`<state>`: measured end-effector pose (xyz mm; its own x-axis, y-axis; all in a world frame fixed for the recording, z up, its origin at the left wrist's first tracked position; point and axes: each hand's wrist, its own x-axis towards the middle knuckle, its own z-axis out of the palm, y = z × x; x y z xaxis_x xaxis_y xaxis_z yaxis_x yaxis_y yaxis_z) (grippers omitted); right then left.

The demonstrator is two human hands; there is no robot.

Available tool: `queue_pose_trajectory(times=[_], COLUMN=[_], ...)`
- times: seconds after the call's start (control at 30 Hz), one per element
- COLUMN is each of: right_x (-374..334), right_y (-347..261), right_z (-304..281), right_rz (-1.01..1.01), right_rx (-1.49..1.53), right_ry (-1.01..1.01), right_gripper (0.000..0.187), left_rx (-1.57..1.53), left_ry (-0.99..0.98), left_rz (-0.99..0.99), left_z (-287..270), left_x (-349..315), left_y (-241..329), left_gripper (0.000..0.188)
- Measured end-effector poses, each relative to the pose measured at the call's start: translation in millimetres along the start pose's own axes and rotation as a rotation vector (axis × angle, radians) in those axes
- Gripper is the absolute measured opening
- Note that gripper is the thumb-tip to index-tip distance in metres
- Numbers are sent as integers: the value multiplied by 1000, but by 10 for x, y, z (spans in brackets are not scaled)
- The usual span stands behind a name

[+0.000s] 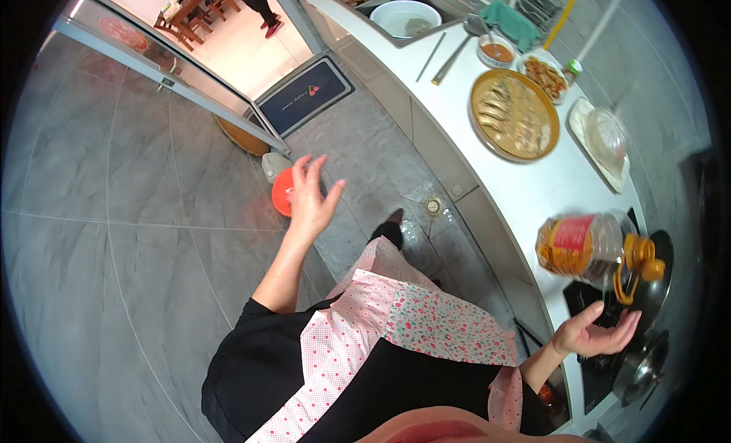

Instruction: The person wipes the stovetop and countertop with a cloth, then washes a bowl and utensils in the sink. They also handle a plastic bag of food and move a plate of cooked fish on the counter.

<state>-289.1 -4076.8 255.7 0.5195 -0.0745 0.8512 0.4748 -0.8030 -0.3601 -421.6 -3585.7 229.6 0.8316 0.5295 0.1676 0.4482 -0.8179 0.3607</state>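
My left hand (308,203) is held out over the floor, fingers spread and nothing in it. On the right, my right hand (595,336) is raised over the stove side of the counter, its palm bare and its fingers curved apart. Nearest to it is a large clear oil bottle (605,246), part filled with amber oil, with a red label, yellow cap and yellow handle. The fingers sit just below that handle without closing round it. Behind the bottle is a dark wok (661,279), partly hidden.
A lidded pan (641,371) sits on the black stove (590,298). Along the white counter (502,188) are a round dish of sliced food (514,115), a sauce bowl (496,53), a ladle (454,58) and a sink basin (406,20). An orange bucket (282,193) stands near the glass door.
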Motion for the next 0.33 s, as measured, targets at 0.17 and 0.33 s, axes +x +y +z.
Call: queue_pose_trajectory(times=[0.17, 0.33], right_x=[246, 946], right_y=[-1436, -3316], right_z=[1660, 3895], right_rz=[79, 196], right_rx=[282, 703], right_ry=[-97, -143], right_gripper=[56, 58], left_rx=[-161, -77], left_ry=[190, 290], left_rz=[-106, -26], left_z=[-425, -1088], left_x=[1481, 3427], left_y=[-1501, -2969], left_gripper=[60, 63])
